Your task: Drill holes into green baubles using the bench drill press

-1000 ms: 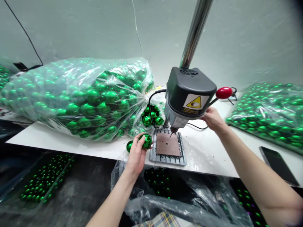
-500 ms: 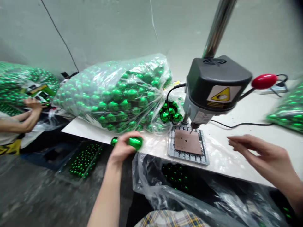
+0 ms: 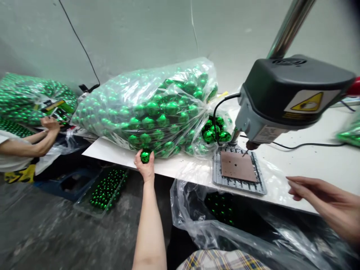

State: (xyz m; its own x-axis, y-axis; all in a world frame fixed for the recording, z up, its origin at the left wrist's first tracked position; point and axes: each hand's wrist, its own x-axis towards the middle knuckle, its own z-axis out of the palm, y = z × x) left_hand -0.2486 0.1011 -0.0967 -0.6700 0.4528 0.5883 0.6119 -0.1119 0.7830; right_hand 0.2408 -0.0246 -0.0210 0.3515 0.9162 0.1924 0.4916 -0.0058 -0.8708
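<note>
My left hand (image 3: 145, 168) grips a shiny green ball (image 3: 145, 156) between thumb and fingers at the table's front edge, beside a big clear bag (image 3: 157, 108) full of green balls. My right hand (image 3: 323, 198) hovers over the table's right part, fingers pressed together; whether something small is between them is hidden. Between the hands stands a drill press (image 3: 292, 90) with a black head. Its bit points down at a brown plate (image 3: 239, 166) with a small dark hole, lying on a grey metal base (image 3: 218, 176).
A co-worker's hands (image 3: 50, 125) are at another bag of balls (image 3: 25, 97) on the far left. Below stands a clear bin (image 3: 102, 213) of green balls. Clear plastic (image 3: 194, 225) hangs under the front edge. A black cable (image 3: 303, 145) crosses the white table (image 3: 300, 161).
The view has shifted to the right relative to my left hand. That hand has turned upright, now around one ball at the bag's lower edge. Two green balls showed near it before.
</note>
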